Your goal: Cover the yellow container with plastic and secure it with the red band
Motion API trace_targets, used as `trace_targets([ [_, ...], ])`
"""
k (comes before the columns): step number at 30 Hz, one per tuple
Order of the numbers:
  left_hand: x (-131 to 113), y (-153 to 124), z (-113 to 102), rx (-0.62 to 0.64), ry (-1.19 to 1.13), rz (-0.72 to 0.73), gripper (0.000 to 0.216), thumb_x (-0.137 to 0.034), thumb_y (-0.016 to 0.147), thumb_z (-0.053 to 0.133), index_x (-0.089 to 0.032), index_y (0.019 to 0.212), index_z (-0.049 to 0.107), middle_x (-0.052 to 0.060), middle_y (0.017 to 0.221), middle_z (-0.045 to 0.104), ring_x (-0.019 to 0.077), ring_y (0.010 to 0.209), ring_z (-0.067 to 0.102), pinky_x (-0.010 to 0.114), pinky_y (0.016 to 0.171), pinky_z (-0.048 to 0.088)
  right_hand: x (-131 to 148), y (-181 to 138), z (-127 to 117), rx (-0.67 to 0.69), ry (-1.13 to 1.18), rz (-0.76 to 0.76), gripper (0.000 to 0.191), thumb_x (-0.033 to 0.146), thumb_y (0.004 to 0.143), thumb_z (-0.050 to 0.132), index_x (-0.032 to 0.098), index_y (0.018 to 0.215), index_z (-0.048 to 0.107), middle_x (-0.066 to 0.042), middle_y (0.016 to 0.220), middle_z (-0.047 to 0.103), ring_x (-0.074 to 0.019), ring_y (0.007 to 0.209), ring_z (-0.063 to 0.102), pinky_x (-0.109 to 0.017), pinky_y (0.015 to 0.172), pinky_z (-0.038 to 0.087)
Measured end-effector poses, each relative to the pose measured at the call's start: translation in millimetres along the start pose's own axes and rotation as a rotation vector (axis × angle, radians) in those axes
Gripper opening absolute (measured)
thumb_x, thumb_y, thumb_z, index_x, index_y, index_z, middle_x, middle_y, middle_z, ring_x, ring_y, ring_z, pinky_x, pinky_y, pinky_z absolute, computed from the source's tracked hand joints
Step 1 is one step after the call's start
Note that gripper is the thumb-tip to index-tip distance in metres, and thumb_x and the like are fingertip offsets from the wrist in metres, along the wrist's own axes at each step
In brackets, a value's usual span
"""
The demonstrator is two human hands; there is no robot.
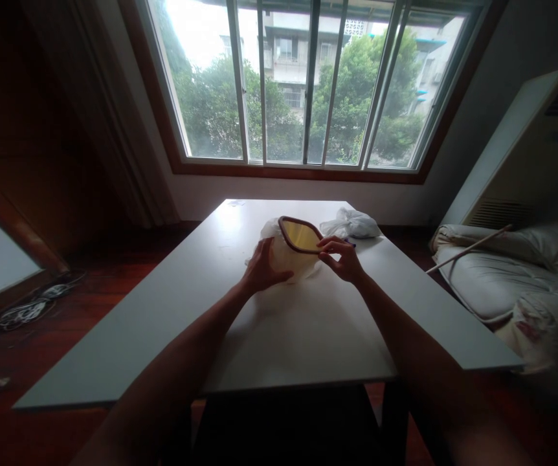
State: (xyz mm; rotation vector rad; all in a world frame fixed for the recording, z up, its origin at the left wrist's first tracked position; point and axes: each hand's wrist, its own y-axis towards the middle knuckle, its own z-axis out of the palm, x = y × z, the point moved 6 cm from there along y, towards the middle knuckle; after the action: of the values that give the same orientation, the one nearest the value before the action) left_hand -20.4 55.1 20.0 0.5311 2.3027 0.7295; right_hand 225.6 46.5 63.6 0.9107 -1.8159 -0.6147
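A pale, yellowish translucent container [291, 264] stands on the white table, with crumpled clear plastic [270, 228] about it. My left hand [263, 266] curves round its left side, thumb across the front. Over the container's top is a lid [301, 234] with a dark brown rim and a see-through yellow middle, tilted up at its far left side. The fingers and thumb of my right hand [340, 255] pinch the lid's near right corner. Whether the lid still touches the container's rim, I cannot tell.
Behind my right hand a knotted white plastic bag [351, 224] lies on the white table [162, 323]. A small dark blue item [350, 243] shows by that hand. Right of the table stands a padded seat [483, 275] with a thin stick [468, 249]. Cables [36, 307] lie on the floor, left.
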Motion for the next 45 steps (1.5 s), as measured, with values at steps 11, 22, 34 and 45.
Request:
trace_targets([
  [11,-7.5,1.1,-1.2,0.016,0.072,0.018,0.109,-0.059,0.059,0.083,-0.026,0.147,0.025,0.013,0.137,0.046,0.0364,0.125,0.050,0.051,0.099,0.051,11.9,3.4,-18.0,-0.143,-0.174,-0.024,0.022,0.044,0.094,0.057,0.023,0.089,0.060,-0.008,0.107,0.072,-0.0221,0.098,0.068,-0.037,0.081,0.058],
  [22,3.3,-2.0,3.2,-0.007,0.013,-0.008,0.123,-0.064,0.058,0.082,-0.024,0.153,0.017,0.017,0.144,0.042,0.0390,0.128,0.049,0.054,0.097,0.052,-39.4,-4.5,-51.5,-0.417,-0.311,0.278,0.037,0.052,0.096,0.048,0.018,0.092,0.063,-0.009,0.084,0.072,-0.0210,0.076,0.069,-0.035,0.074,0.056],
  [34,12.9,-5.8,8.3,0.050,-0.032,-0.088,0.131,-0.067,0.061,0.079,-0.026,0.159,0.003,0.020,0.158,0.032,0.0436,0.137,0.043,0.056,0.103,0.049,-85.1,-16.7,-5.1,0.138,-0.543,0.442,0.018,0.034,0.086,0.065,0.018,0.086,0.072,-0.010,0.091,0.076,-0.0214,0.081,0.070,-0.028,0.072,0.052],
  [45,18.8,-5.0,10.4,0.087,-0.045,-0.104,0.135,-0.067,0.061,0.080,-0.025,0.159,-0.004,0.021,0.158,0.029,0.0437,0.139,0.040,0.057,0.105,0.045,-98.6,-32.3,-25.4,0.462,-0.647,0.641,0.053,0.069,0.071,0.072,0.020,0.053,0.064,-0.003,0.050,0.059,-0.0164,0.049,0.056,-0.029,0.054,0.043],
])
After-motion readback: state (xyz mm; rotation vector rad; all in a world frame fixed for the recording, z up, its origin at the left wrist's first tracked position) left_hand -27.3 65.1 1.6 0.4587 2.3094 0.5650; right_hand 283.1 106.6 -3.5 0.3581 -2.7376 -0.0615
